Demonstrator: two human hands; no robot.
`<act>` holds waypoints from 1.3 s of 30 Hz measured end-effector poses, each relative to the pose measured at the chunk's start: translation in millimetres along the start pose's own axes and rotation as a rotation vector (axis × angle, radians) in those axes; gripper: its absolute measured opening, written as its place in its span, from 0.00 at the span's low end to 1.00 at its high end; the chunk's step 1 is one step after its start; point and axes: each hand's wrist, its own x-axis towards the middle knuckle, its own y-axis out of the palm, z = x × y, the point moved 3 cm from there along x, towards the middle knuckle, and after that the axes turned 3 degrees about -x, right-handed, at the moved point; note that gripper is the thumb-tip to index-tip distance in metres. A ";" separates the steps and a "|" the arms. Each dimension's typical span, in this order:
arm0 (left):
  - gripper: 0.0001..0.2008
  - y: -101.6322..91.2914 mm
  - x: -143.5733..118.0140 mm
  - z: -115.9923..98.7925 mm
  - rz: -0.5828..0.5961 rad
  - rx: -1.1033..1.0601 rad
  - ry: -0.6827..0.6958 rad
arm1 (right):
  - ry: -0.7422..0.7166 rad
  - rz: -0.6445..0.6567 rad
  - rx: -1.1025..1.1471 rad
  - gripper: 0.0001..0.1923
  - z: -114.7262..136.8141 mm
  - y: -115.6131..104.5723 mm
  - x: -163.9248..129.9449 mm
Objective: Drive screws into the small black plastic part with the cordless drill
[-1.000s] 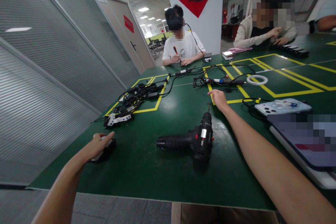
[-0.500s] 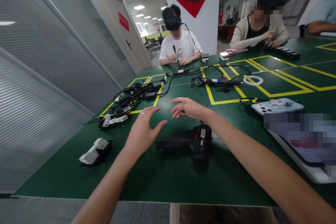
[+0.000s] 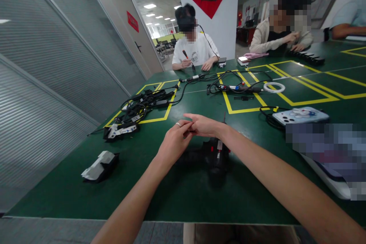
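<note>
My left hand (image 3: 174,142) and my right hand (image 3: 204,125) meet fingertip to fingertip in the air just above a black cordless drill (image 3: 215,155). The left hand wears a ring and its fingers pinch at the right hand's fingers. Whether something small sits between them is too small to tell. The drill lies on its side on the green table (image 3: 177,194), its bit pointing away from me, and my hands and forearms hide part of its handle. A black and white block (image 3: 100,164) lies alone to the left, apart from both hands.
A tangle of black cables and parts (image 3: 143,103) lies at the left. A phone (image 3: 303,115) and a blurred flat device (image 3: 328,152) sit at the right, a white ring (image 3: 273,87) farther back. Two people (image 3: 194,51) sit at the far side, and a third person's arm shows at the far right.
My left hand let go of the black and white block and swung right. My right hand drew back from the far yellow line. Both hands now touch above the drill.
</note>
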 end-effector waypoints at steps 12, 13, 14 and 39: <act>0.19 -70.6 -41.3 47.1 -0.229 0.177 -0.291 | -0.280 -0.286 -0.178 0.36 20.8 -20.8 2.0; 0.20 -88.0 -55.5 63.8 -0.251 0.239 -0.402 | -0.377 -0.445 -0.271 0.31 25.1 -36.6 0.2; 0.21 -104.6 -71.3 81.3 -0.250 0.292 -0.518 | -0.476 -0.613 -0.384 0.26 28.5 -53.9 -3.5; 0.28 -145.2 -181.6 192.1 -0.274 0.516 -1.062 | -0.657 -1.221 -1.166 0.15 12.9 -166.1 -39.3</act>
